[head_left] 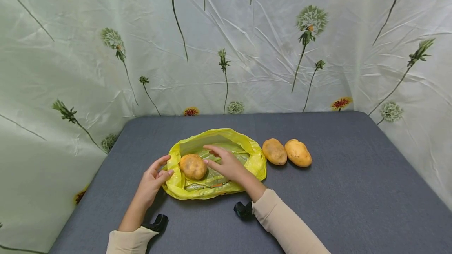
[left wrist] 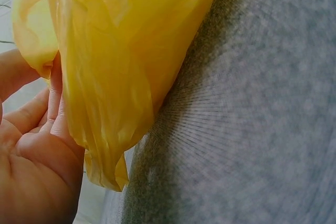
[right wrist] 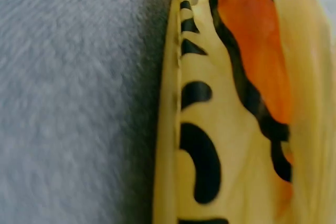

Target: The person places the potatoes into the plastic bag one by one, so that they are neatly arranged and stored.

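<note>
Right hand (head_left: 227,164): fingers apart | one potato (head_left: 193,167): just left of thumb (inside yellow bag (head_left: 257,164))

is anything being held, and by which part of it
The left hand holds the yellow bag by its left rim; the right hand, beside the potato inside, appears to grip nothing.

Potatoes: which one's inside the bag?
The leftmost potato, by the right hand, lies in the yellow bag; the other two potatoes lie outside on the table.
</note>
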Motion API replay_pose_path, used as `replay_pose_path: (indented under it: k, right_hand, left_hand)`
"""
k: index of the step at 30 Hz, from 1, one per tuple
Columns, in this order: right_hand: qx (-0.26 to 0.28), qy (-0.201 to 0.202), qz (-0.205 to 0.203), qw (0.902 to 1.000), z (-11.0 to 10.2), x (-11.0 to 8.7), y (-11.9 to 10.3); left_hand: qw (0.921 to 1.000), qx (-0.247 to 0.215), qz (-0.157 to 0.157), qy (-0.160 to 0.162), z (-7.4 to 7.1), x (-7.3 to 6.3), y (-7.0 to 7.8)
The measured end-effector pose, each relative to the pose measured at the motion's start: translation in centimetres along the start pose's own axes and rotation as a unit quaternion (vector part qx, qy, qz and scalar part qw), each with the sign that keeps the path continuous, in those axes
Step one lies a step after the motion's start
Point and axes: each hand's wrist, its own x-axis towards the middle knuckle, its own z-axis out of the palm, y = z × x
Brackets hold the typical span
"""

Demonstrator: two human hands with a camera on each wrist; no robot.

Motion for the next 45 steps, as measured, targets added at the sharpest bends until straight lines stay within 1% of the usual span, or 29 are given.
replay_pose_path:
  k: [2, 6, 10, 15, 17, 22, 26, 30, 33, 36, 41, 43, 45]
  right_hand:
    - [-0.011, 0.02, -0.016, 0.9996, -0.4, -0.2, -0.1]
    - [-0.029, 0.052, -0.034, 0.9977, -1.2, -0.7, -0.3]
    - [-0.042, 0.082, -0.04, 0.995, -2.1, -1.3, -0.1]
    - [-0.054, 0.12, -0.035, 0.9907, -3.5, -2.2, 0.2]
    - [-0.062, 0.129, -0.034, 0.9891, -4.2, -2.7, 0.3]
    - [-0.081, 0.147, -0.055, 0.9842, -5.9, -3.7, 0.9]
    - [-0.095, 0.165, -0.063, 0.9796, -7.3, -4.6, 1.5]
    - [-0.113, 0.181, -0.06, 0.9752, -8.7, -5.5, 2.0]
    - [-0.125, 0.193, -0.05, 0.9719, -9.5, -6.2, 2.5]
    - [-0.13, 0.205, -0.042, 0.9692, -10.3, -6.9, 3.0]
    - [-0.135, 0.219, -0.028, 0.9659, -11.3, -8.2, 4.0]
    - [-0.139, 0.225, -0.023, 0.9642, -11.6, -8.7, 4.4]
    - [-0.15, 0.233, -0.021, 0.9607, -12.0, -9.2, 4.9]
  left_hand:
    - [1.0, 0.0, 0.0, 0.001, 0.0, 0.0, 0.0]
    - [1.0, -0.001, -0.002, 0.004, 0.0, -0.1, 0.0]
    - [1.0, 0.001, -0.005, 0.005, -0.1, -0.1, 0.0]
    - [1.0, -0.002, -0.009, 0.001, 0.0, -0.1, 0.0]
    - [1.0, -0.004, -0.009, 0.0, 0.0, -0.1, 0.1]
    - [0.9999, -0.004, -0.01, 0.0, 0.0, -0.1, 0.1]
    - [1.0, -0.002, -0.009, -0.001, 0.0, -0.1, 0.1]
    - [1.0, 0.002, -0.005, -0.002, 0.0, -0.1, 0.0]
    - [0.9999, 0.0, -0.011, -0.002, 0.0, -0.1, 0.1]
    - [0.9999, -0.003, -0.017, -0.001, 0.1, -0.2, 0.6]
    - [0.9998, -0.006, -0.016, -0.004, 0.3, -0.5, 1.4]
    - [0.9998, -0.009, -0.016, -0.005, 0.3, -0.4, 1.4]
    - [0.9998, -0.008, -0.018, -0.004, 0.2, -0.4, 1.1]
